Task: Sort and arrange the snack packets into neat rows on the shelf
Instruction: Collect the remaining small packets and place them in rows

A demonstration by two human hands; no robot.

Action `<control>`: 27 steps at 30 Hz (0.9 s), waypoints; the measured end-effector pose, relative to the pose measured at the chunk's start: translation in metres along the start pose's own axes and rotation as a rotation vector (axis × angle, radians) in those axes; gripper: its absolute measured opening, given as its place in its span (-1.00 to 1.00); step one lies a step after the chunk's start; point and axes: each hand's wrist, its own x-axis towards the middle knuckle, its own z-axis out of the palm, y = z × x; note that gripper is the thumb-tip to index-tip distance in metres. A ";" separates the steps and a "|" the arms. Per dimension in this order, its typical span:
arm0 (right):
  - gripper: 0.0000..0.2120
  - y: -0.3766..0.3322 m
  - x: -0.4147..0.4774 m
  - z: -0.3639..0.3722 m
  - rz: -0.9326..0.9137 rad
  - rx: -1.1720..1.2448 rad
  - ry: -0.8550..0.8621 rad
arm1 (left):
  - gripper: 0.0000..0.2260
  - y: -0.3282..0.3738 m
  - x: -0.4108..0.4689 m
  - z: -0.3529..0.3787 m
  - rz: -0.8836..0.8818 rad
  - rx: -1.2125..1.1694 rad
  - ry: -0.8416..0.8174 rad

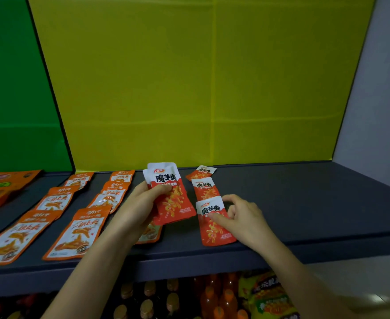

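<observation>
Our red stack (174, 196) hung raised at mid-shelf. A row of three red packets (206, 189) lay just beside it at 3 o'clock, and orange packets (76, 233) lay in rows at 9 o'clock, one partly under our left wrist. Our left hand (138, 203) clutched the stack, thumb across its face. Our right hand (242, 217) pinched the near packet (214, 229) of the row. Bare shelf (316, 203) ran out toward 3 o'clock, with its lip at 6 and the yellow panel (189, 88) at 12.

Yellow backboard (189, 77) behind, green panel (9, 88) to left, pale wall (385, 100) at right. Down below, dim: brown-capped bottles (146, 305), orange drink bottles (221, 295), yellow-green bags (270, 298) beside them.
</observation>
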 end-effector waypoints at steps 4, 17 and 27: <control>-0.56 -0.005 0.002 -0.002 -0.025 -0.061 0.026 | -0.90 -0.003 0.001 0.004 0.032 -0.008 -0.025; -0.74 0.024 0.018 -0.052 -0.112 0.336 0.102 | -0.88 -0.009 0.027 0.107 -0.020 0.095 -0.203; -0.75 0.102 0.088 -0.128 0.097 0.390 0.114 | -0.82 -0.025 0.088 0.169 -0.076 0.559 -0.157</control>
